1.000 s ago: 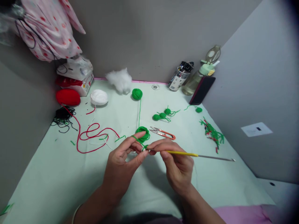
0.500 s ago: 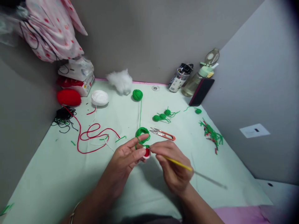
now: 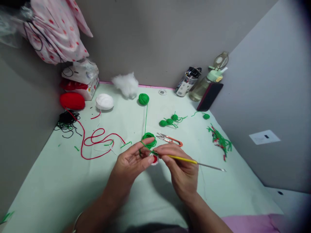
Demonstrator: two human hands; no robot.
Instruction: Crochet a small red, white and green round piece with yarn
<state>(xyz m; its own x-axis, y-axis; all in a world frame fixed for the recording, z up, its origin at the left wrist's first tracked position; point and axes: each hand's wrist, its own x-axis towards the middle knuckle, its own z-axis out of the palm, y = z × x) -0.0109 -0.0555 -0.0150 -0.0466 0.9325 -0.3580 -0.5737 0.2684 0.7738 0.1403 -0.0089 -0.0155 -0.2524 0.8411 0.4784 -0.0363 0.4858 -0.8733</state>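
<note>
Just below the frame's centre, the left hand's (image 3: 128, 165) grip pinches a crochet piece (image 3: 155, 159), probably light, soft and best held by its rim, while the right hand (image 3: 184, 171) grasps a yellow hook (image 3: 183, 159).

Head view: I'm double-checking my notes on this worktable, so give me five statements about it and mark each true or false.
1. The right hand holds the yellow-handled hook. True.
2. The orange-handled snips are in the left hand. False: they lie on the table, and that hand holds a small red and white piece.
3. The white yarn ball sits to the right of the red yarn ball in the picture. True.
4. The bottle stands at the picture's left edge. False: it stands toward the back right, beside the pen holder.
5. Green yarn passes over the left hand's fingers. True.
</note>
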